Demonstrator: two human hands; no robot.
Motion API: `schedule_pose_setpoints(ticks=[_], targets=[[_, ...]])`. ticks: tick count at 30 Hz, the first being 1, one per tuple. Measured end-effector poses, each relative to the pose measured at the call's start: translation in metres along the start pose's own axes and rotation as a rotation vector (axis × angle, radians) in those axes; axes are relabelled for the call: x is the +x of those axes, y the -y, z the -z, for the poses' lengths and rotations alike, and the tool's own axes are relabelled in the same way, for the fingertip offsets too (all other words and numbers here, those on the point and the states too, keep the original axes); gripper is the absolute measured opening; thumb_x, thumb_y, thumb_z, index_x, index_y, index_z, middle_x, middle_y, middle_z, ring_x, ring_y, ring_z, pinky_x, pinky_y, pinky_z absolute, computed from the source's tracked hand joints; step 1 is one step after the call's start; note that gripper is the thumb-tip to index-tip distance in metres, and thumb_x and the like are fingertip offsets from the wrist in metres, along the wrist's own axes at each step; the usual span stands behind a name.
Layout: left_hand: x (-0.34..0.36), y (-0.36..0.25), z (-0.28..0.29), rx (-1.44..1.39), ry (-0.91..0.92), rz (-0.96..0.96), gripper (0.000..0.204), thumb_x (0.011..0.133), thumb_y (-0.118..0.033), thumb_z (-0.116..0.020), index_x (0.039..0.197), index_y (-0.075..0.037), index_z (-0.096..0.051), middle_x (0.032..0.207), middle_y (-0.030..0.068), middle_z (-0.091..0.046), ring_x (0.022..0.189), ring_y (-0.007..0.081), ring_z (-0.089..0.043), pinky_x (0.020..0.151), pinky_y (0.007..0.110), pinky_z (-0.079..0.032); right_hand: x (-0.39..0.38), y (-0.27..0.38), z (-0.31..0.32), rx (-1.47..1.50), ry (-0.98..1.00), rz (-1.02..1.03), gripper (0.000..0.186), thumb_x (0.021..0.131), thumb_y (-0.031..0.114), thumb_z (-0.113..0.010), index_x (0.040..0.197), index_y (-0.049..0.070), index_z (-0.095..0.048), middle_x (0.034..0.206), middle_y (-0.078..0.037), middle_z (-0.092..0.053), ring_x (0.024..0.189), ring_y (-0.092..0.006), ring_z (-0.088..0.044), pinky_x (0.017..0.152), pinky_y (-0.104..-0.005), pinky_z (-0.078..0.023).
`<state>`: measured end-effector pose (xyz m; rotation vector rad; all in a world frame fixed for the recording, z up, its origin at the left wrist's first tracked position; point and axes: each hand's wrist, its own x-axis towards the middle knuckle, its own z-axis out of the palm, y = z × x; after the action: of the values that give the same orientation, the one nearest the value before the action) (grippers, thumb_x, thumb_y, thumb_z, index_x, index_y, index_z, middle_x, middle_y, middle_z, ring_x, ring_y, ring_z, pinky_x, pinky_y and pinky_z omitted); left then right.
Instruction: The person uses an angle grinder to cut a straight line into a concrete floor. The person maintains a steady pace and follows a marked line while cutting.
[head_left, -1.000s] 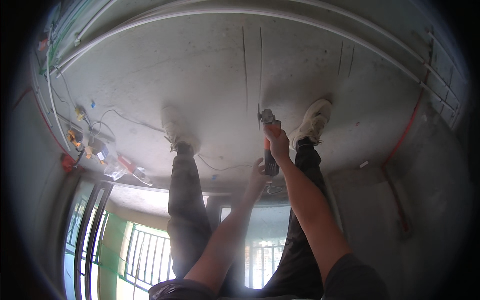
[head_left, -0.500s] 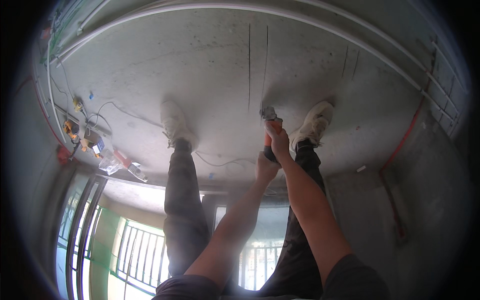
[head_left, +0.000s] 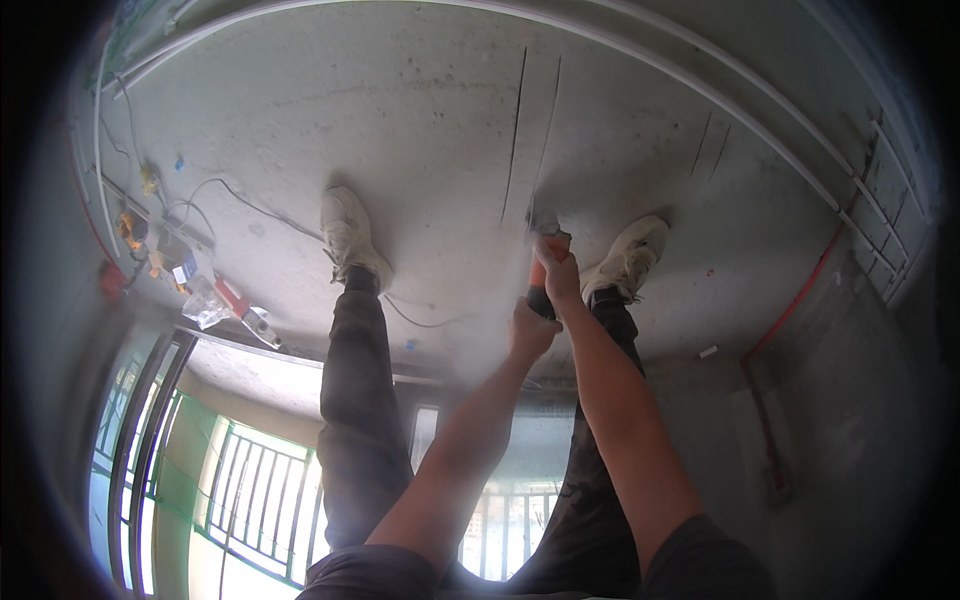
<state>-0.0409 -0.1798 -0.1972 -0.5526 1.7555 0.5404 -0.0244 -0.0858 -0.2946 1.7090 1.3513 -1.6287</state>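
Observation:
An orange and black angle grinder point(head_left: 549, 262) is held low over the grey concrete floor point(head_left: 430, 130), between my two shoes. My left hand point(head_left: 531, 330) is closed round its black rear end. Further forward, my right hand point(head_left: 560, 276) grips the orange body. The grinder's head meets the floor at the near end of a thin dark cut line point(head_left: 549, 125); its disc is blurred and cannot be made out. Left of that runs a second dark cut line point(head_left: 516, 130), roughly parallel. Pale dust hangs round the tool and my forearms.
White pipes point(head_left: 700, 80) cross the far floor. My left shoe point(head_left: 350, 235) and right shoe point(head_left: 630, 255) stand either side. A grey cable point(head_left: 250, 205) trails on the left, near an orange power tool point(head_left: 235, 300) and a clear plastic bag point(head_left: 203, 305). A railing point(head_left: 262, 475) shows behind glass.
The view has shifted slightly, so the cut lines appear further right. Both hands stay on the angle grinder, its head still on the line. Dust looks thicker near the left forearm.

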Motion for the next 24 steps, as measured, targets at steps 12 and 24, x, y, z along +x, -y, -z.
schedule_pose_setpoints(ticks=[12, 24], targets=[[0.005, -0.018, -0.005, 0.014, 0.061, 0.015, 0.068, 0.064, -0.021, -0.089, 0.122, -0.004, -0.059, 0.109, 0.0205, -0.075, 0.107, 0.0422, -0.073, 0.091, 0.05, -0.057, 0.016, 0.001, 0.012, 0.039, -0.011, 0.015, 0.075, 0.091, 0.061, -0.077, 0.124, -0.006, -0.069, 0.118, -0.017, -0.075, 0.112, -0.028, -0.071, 0.098, -0.0383, -0.052], [0.013, -0.037, 0.007, -0.008, 0.064, 0.007, 0.066, 0.063, -0.019, -0.088, 0.121, -0.003, -0.059, 0.107, 0.0204, -0.075, 0.104, 0.0422, -0.073, 0.089, 0.05, -0.057, 0.02, 0.027, 0.008, 0.112, 0.006, 0.014, 0.062, 0.095, 0.055, -0.076, 0.119, -0.002, -0.071, 0.112, -0.012, -0.075, 0.107, -0.0229, -0.07, 0.097, -0.0355, -0.052]])
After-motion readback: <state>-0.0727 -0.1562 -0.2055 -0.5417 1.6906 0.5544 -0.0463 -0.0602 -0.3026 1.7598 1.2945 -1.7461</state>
